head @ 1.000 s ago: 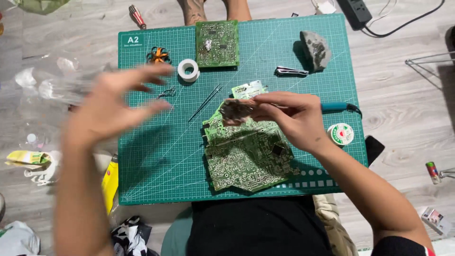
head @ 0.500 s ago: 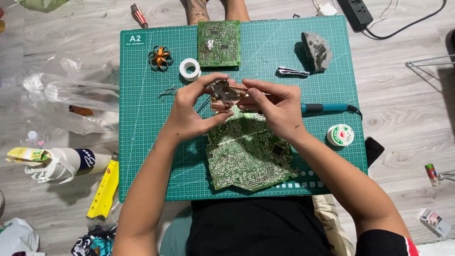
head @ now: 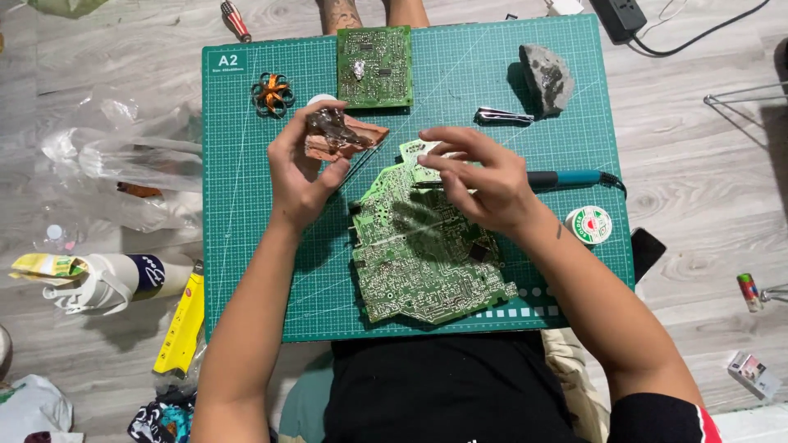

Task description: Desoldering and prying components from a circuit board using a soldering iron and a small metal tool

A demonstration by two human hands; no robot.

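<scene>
My left hand (head: 297, 172) holds a small brown board piece with metal parts on it (head: 336, 133), lifted above the upper middle of the green cutting mat (head: 246, 246). My right hand (head: 484, 180) is closed around a soldering iron with a teal handle (head: 570, 177). Its fingers hover over the top edge of a large, irregular green circuit board (head: 419, 254) that lies flat in the mat's middle. The iron's tip is hidden under my fingers.
On the mat are a square green circuit board (head: 375, 55), a copper coil (head: 272, 93), a grey stone-like lump (head: 547, 75), a metal clip (head: 501, 117) and a solder spool (head: 588, 224). A yellow utility knife (head: 180, 320), a white bottle (head: 107, 279) and plastic bags lie left.
My left hand swung in from the left, met the right hand and carried the brown piece up and left. My right hand stayed by the big board.
</scene>
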